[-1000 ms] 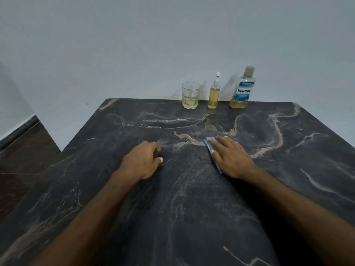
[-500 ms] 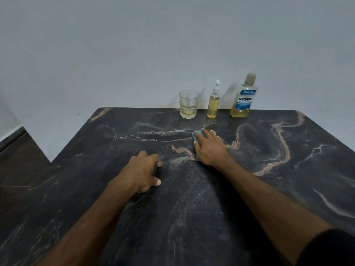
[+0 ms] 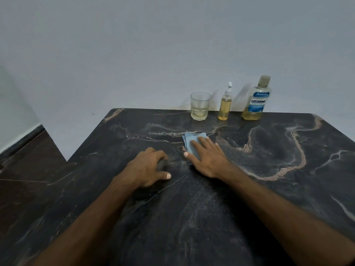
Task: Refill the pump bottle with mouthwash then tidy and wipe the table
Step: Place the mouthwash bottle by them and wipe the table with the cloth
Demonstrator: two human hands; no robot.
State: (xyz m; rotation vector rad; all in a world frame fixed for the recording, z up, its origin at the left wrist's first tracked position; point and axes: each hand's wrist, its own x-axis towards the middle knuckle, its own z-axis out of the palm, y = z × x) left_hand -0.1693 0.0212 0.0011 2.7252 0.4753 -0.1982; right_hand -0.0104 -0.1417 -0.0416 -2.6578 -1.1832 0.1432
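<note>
The right hand [image 3: 208, 159] lies flat with straight, slightly spread fingers pressing a folded blue cloth [image 3: 193, 142] onto the dark marble table [image 3: 288, 179], a little beyond the table's middle. Just to its left, the left hand [image 3: 148, 169] rests on the bare tabletop with fingers loosely curled, holding nothing. Along the far edge by the wall stand, from left to right, a glass [image 3: 200, 109] with a little pale liquid, the pump bottle [image 3: 225, 106] of yellow liquid, and the mouthwash bottle [image 3: 256, 100], all upright and apart.
</note>
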